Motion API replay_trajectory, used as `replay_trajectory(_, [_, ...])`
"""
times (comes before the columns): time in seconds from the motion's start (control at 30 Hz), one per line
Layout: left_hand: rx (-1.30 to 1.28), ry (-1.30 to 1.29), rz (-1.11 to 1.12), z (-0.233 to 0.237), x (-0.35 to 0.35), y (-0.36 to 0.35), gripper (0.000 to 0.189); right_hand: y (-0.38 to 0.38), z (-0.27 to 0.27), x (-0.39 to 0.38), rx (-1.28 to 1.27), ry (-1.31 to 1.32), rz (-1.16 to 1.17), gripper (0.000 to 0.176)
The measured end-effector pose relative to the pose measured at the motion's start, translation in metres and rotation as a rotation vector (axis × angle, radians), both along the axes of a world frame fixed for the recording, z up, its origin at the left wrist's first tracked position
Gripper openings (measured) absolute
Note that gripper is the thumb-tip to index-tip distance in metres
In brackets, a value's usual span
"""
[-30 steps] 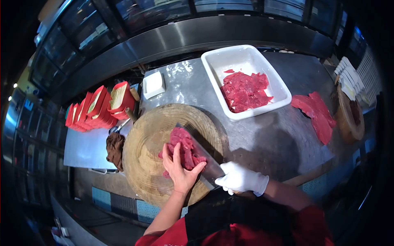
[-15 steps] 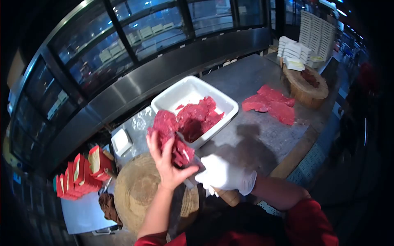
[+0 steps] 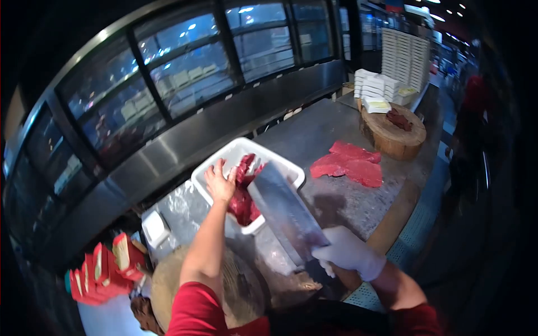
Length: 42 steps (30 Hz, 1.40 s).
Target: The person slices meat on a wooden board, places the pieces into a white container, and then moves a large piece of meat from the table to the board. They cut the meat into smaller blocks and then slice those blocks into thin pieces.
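Note:
My right hand (image 3: 348, 253), in a white glove, is wrapped round the handle of a wide cleaver (image 3: 287, 215). Its broad blade slants up and left, in front of the right side of a white plastic tub (image 3: 249, 144). Chunks of raw red meat (image 3: 242, 206) lie inside the tub, partly hidden behind the blade. My bare left hand (image 3: 220, 182) is over the tub's left side, fingers spread beside the meat. A round wooden chopping block (image 3: 174, 280) stands below my left forearm.
Flat slabs of red meat (image 3: 348, 163) lie on the metal counter to the right. Farther back are a second wooden block (image 3: 395, 143) and stacked white trays (image 3: 404, 61). Red boxes (image 3: 106, 274) and a small white dish (image 3: 155, 228) sit at left, below a glass display case (image 3: 185, 73).
My left hand has moved from near the cleaver up into the tub, and the meat it held is no longer at the blade. The cleaver now shows broadside. The view has shifted.

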<state>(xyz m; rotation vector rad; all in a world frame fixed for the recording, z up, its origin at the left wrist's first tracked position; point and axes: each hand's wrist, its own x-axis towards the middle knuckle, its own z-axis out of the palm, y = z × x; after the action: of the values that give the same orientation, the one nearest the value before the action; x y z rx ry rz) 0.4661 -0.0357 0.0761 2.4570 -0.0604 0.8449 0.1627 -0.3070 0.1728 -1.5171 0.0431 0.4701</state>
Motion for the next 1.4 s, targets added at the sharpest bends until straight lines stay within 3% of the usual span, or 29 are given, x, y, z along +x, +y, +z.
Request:
replay_trajectory(0.1, [-0.218,0.049,-0.121,0.005,-0.049,0.056,0.034,-0.021,-0.026,-0.03,0.015,-0.027,-0.106,0.012])
replay_trajectory(0.17, [-0.278,0.029,-0.069,-0.008,-0.085,0.107,0.03,-0.021,-0.025,-0.04,0.07,0.021,-0.22,0.008])
replay_trajectory(0.27, [-0.513,0.254,-0.067,-0.015,-0.177,0.171,0.023,-0.028,-0.028,-0.042,0.15,0.094,-0.295,0.007])
replay_trajectory(0.4, [-0.702,0.306,0.051,-0.057,-0.317,0.204,0.018,-0.038,-0.053,-0.04,0.156,0.096,-0.329,0.006])
replay_trajectory(0.47, [-0.607,0.451,0.147,-0.047,-0.38,0.18,0.018,-0.049,-0.077,-0.041,-0.155,-0.089,-0.229,0.008])
replay_trajectory(0.5, [-0.552,0.423,0.127,-0.063,-0.408,0.178,0.021,-0.027,-0.064,-0.041,0.078,0.144,-0.438,0.007])
replay_trajectory(0.53, [-0.556,0.376,-0.003,-0.055,-0.422,0.164,0.028,-0.027,-0.068,-0.039,0.103,0.193,-0.389,0.006])
replay_trajectory(0.6, [-0.18,0.402,-0.077,-0.044,-0.439,0.147,0.04,-0.031,-0.082,-0.035,0.098,0.229,-0.328,0.005])
replay_trajectory(0.73, [-0.098,0.446,0.066,-0.03,-0.438,0.119,0.046,-0.032,-0.09,-0.026,0.075,0.26,-0.205,0.01])
replay_trajectory(0.8, [-0.311,0.639,0.22,-0.026,-0.43,0.117,0.046,-0.02,-0.078,-0.023,0.071,0.293,-0.186,0.01])
replay_trajectory(0.87, [-0.268,0.593,0.205,-0.022,-0.426,0.111,0.04,-0.015,-0.064,-0.023,0.138,0.293,-0.274,0.007])
replay_trajectory(0.93, [-0.171,0.739,0.214,-0.02,-0.425,0.106,0.025,-0.029,-0.066,-0.022,0.045,0.231,-0.095,0.008])
replay_trajectory(1.0, [0.038,0.603,0.263,-0.03,-0.426,0.095,0.015,-0.038,-0.067,-0.027,0.079,0.222,-0.089,0.009])
replay_trajectory(1.03, [-0.12,0.612,0.223,-0.033,-0.425,0.092,0.017,-0.04,-0.064,-0.033,0.117,0.261,-0.137,0.011])
replay_trajectory(1.07, [-0.277,0.637,0.182,-0.034,-0.418,0.089,0.019,-0.05,-0.074,-0.04,0.115,0.139,-0.076,0.011])
replay_trajectory(1.13, [-0.875,0.632,0.025,-0.035,-0.392,0.076,0.025,-0.065,-0.075,-0.051,0.156,-0.026,-0.056,0.009])
replay_trajectory(1.17, [-0.91,0.601,-0.051,-0.029,-0.371,0.067,0.024,-0.073,-0.081,-0.056,0.159,-0.037,-0.103,0.009])
replay_trajectory(1.23, [-0.847,0.574,-0.17,-0.01,-0.315,0.046,0.014,-0.08,-0.093,-0.069,0.308,0.318,-0.357,0.007])
replay_trajectory(1.3, [-0.76,0.388,-0.395,0.015,-0.249,0.027,0.009,-0.094,-0.097,-0.087,0.333,0.304,-0.442,0.008])
replay_trajectory(1.33, [-0.771,0.268,-0.397,0.021,-0.216,0.018,0.009,-0.102,-0.098,-0.098,0.342,0.296,-0.503,0.01])
replay_trajectory(1.37, [-0.26,0.039,-0.275,0.009,-0.174,0.027,0.018,-0.11,-0.102,-0.106,0.362,0.307,-0.549,0.01])
replay_trajectory(1.4, [-0.184,-0.015,-0.2,0.051,-0.169,-0.025,0.027,-0.116,-0.101,-0.115,0.372,0.292,-0.574,0.01])
